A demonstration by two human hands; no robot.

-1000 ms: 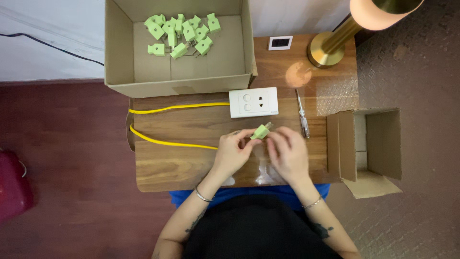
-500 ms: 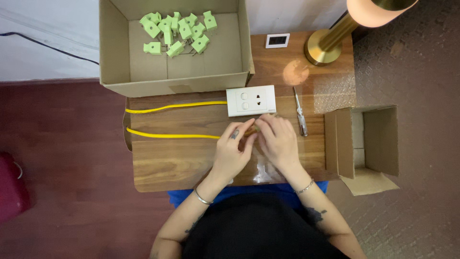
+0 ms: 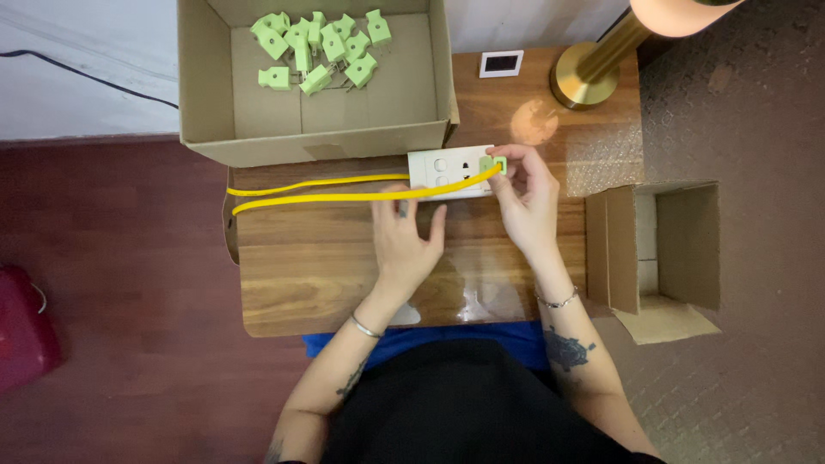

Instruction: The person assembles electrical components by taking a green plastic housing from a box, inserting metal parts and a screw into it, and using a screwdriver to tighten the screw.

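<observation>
We see the green plug (image 3: 493, 163) pressed at the right end of the white socket strip (image 3: 449, 171), pinched by the right hand (image 3: 526, 199). Just below the strip, the left hand (image 3: 406, 242) lies flat, fingers spread, over the yellow cable (image 3: 344, 196) — behind the strip stands a cardboard box (image 3: 314, 129).

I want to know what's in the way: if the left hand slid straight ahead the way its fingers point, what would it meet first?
The left hand would probably first meet the yellow cable at its fingertips, then the white socket block; its height above the table is unclear.
</observation>
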